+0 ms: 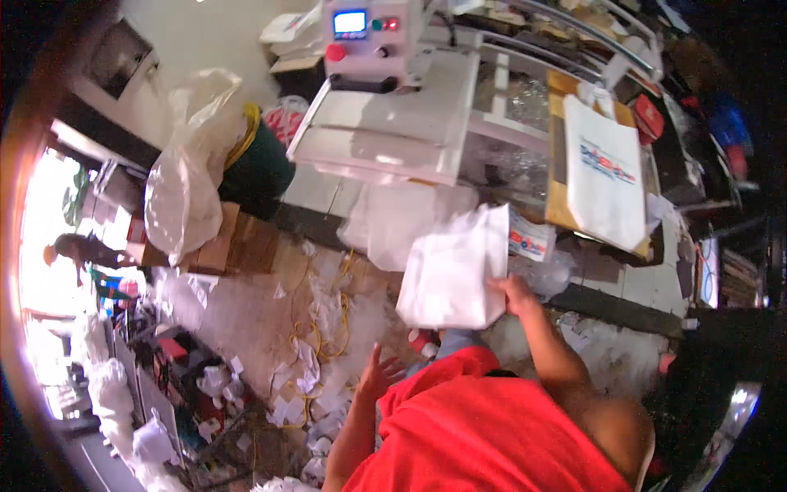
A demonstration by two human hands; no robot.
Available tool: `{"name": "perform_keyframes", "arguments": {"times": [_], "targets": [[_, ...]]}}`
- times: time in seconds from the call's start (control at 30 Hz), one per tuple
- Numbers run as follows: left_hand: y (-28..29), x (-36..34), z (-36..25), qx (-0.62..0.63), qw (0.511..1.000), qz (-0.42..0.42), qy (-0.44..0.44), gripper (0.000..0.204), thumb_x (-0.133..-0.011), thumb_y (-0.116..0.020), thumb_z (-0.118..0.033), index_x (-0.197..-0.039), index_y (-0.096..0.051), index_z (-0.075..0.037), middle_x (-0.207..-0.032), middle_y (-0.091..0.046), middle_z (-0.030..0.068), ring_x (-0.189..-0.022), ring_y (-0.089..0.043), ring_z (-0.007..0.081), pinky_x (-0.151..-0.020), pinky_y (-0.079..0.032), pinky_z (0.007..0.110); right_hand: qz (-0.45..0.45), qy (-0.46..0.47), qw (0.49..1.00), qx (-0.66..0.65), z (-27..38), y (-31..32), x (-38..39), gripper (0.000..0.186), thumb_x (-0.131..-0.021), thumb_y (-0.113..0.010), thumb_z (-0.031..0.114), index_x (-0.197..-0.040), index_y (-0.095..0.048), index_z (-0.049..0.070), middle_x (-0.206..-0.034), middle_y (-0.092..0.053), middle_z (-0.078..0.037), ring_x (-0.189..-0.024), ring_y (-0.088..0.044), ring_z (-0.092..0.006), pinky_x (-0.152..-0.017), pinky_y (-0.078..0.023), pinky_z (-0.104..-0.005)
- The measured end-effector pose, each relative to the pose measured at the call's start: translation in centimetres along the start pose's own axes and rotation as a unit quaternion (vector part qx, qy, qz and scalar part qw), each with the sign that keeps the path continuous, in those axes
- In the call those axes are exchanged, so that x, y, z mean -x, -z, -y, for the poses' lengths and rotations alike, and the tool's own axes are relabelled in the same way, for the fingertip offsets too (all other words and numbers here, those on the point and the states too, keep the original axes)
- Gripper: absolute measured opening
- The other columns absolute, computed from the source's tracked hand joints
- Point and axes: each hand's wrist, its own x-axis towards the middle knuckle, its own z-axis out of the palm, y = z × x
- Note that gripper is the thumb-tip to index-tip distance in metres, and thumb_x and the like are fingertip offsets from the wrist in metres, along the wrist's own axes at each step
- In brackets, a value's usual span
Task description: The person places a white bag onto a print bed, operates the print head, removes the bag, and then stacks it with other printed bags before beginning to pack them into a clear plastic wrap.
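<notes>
A white tote bag (pixel 453 275), slightly blurred, hangs in front of me over my lap. My right hand (pixel 515 295) pinches it at its right edge. Near my left knee, my left hand (pixel 379 371) is empty, its fingers stretched out and apart. Beyond the bag stands a press machine with a control box (pixel 365 41) and a flat pale platen (pixel 385 127). Another white tote bag (pixel 605 172), printed in blue and red, lies flat on a brown cardboard sheet (pixel 562 197) to the right of the machine.
A dark green bin (pixel 261 164) and a large translucent plastic bag (pixel 184 189) stand left of the machine beside cardboard boxes (pixel 234 239). Paper scraps (pixel 307 369) and a yellow cord (pixel 344 324) litter the floor. Another person (pixel 82 248) is at far left.
</notes>
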Motion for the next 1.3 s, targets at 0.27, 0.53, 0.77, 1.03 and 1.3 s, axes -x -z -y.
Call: {"name": "perform_keyframes", "arguments": {"times": [0.27,0.53,0.77,1.03,1.3], "targets": [[-17.6,3.8,-5.9,-0.321,0.882,0.177,-0.296,0.076,-0.086,-0.062,0.004,-0.150,-0.030,-0.019,-0.121,-0.057,0.0156,-0.095,-0.064,0.0243,-0.079,-0.056,0.037,-0.075,0.139,0.985,0.068,4.1,2.1,16.5,0.097,-0.074,-0.078,0.005,-0.153,-0.022,0.006,-0.129,-0.055,-0.019,-0.108,-0.058,-0.0255,-0.093,-0.049,-0.0391],[-47.8,9.8,-14.4,-0.487,0.506,0.091,-0.706,0.053,-0.084,-0.063,-0.002,-0.135,-0.050,-0.001,-0.117,-0.061,0.0144,-0.100,-0.057,0.0229,-0.093,-0.045,0.036,-0.085,0.367,0.925,0.054,28.5,7.3,19.7,0.064,-0.079,-0.072,0.015,-0.139,-0.051,0.008,-0.117,-0.063,-0.008,-0.102,-0.058,-0.0156,-0.090,-0.046,-0.0314],[-66.1,15.8,-10.8,-0.154,0.164,0.097,-0.970,0.039,-0.096,-0.050,-0.005,-0.135,-0.046,-0.004,-0.114,-0.060,0.0178,-0.091,-0.065,0.0222,-0.075,-0.051,0.030,-0.191,0.905,0.352,0.142,42.4,12.7,28.0,0.028,-0.096,-0.054,0.010,-0.122,-0.058,-0.001,-0.122,-0.064,-0.016,-0.105,-0.062,-0.0213,-0.094,-0.048,-0.0355],[-59.5,-16.0,-0.4,-0.712,0.338,-0.077,-0.611,0.051,-0.090,-0.050,-0.012,-0.141,-0.048,-0.016,-0.100,-0.057,0.0185,-0.093,-0.060,0.0351,-0.079,-0.049,0.049,-0.357,0.413,0.703,0.456,26.0,31.6,-1.2,0.024,-0.086,-0.062,0.015,-0.109,-0.067,0.011,-0.096,-0.067,-0.018,-0.092,-0.061,-0.0395,-0.080,-0.047,-0.0489],[-60.1,-15.5,1.0,-0.660,0.404,-0.070,-0.629,0.051,-0.084,-0.054,-0.011,-0.135,-0.055,-0.013,-0.095,-0.052,0.0170,-0.081,-0.057,0.0353,-0.071,-0.045,0.047,-0.391,0.466,0.685,0.400,24.8,31.3,0.3,0.026,-0.085,-0.065,0.010,-0.111,-0.065,0.009,-0.092,-0.055,-0.017,-0.088,-0.055,-0.0387,-0.078,-0.044,-0.0471]]}}
